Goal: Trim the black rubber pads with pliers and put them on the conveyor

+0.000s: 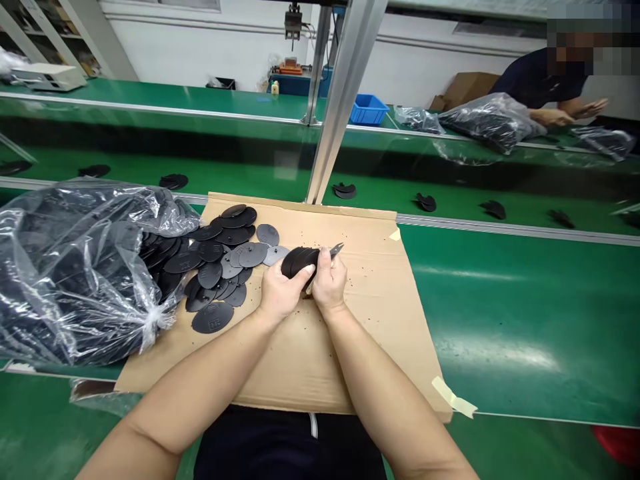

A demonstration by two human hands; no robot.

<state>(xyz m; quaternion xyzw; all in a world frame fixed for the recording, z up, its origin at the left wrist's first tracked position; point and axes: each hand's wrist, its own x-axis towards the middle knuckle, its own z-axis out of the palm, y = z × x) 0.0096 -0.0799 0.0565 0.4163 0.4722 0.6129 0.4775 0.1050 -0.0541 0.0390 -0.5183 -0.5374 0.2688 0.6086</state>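
My left hand (280, 292) is closed around a small stack of black plastic discs (299, 258), held on edge over a flat cardboard sheet (360, 320). My right hand (330, 283) is closed on a small metal cutting tool (336, 250), whose tip pokes out up and to the right beside the stack. A heap of loose black discs (225, 257) lies on the cardboard just left of my hands. It spills from a clear plastic bag (70, 267) full of the same parts.
Tiny black trimmings dot the cardboard near the hands. Beyond it runs a green conveyor belt (500, 200) carrying scattered black parts. A metal post (340, 100) rises behind the cardboard. A blue bin (369, 109) and another person's hands with bagged parts (487, 120) are at the far right.
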